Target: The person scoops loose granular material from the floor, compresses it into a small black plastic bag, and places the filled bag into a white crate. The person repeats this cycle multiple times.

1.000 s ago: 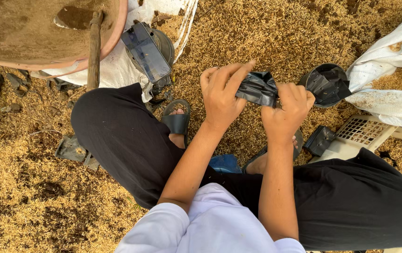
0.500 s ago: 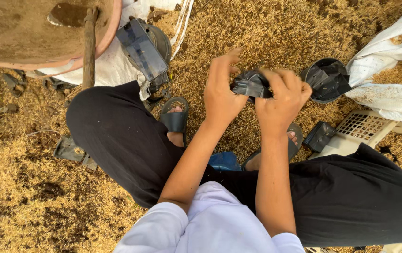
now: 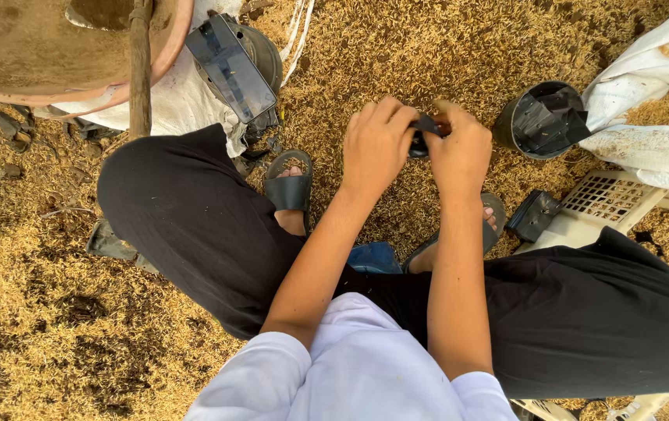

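left hand [image 3: 377,144]: fingers curled, pinching one end of the small black plastic bag [image 3: 426,129].
right hand [image 3: 459,152]: closed on the other end of the same bag, touching the left hand.
black plastic bag: crumpled between both hands, above the husk-covered ground [image 3: 397,54], ahead of the knees.
black pot [image 3: 541,121]: just right of the hands, folded black bags inside.
phone [image 3: 230,66]: upper left, propped on a sack.
basin [image 3: 53,47]: top left, wooden stick [image 3: 140,70] across it.
crate [image 3: 607,203]: pale, at right.

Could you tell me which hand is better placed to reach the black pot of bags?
Right, probably. The right hand sits nearer the pot; the left hand would have to cross over it. Both pinch the bag.
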A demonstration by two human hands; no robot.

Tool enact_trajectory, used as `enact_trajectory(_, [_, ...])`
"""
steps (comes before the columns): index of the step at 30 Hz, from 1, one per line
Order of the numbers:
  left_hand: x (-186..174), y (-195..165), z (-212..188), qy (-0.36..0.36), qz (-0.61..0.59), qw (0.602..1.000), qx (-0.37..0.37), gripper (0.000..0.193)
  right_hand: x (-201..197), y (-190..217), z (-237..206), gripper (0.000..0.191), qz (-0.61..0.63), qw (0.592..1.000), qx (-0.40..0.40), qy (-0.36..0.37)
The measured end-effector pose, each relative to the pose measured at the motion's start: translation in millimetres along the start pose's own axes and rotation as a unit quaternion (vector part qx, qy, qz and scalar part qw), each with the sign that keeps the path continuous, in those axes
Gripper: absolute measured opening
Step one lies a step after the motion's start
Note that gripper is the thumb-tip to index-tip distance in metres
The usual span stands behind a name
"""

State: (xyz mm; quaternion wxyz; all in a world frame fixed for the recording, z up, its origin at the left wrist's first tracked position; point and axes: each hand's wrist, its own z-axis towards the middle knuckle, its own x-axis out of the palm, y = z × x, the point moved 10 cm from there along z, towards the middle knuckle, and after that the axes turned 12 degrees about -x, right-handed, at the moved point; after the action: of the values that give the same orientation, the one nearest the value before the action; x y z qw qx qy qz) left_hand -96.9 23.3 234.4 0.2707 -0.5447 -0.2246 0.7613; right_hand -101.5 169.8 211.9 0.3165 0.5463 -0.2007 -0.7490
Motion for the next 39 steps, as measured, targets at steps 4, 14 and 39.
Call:
enact_trajectory(4, [18.1, 39.9, 0.7, 0.002, 0.023, 0.995, -0.096, 0.009, 12.0, -20.2, -12.2, 0.053, 0.016, 0.994, 0.106, 0.012])
enact_trajectory(14, [65.1, 56.5, -19.6, 0.157, -0.028, 0.984, -0.074, 0.018, 47.1, -41.0, -31.1, 0.03, -0.067, 0.997, 0.026, -0.007])
enact_trajectory(39, [109.3, 174.5, -56.3, 0.169, -0.05, 0.964, -0.202, 0.03, 179.6, -182.3, -235.0, 0.09, -0.065, 0.765, 0.424, 0.481])
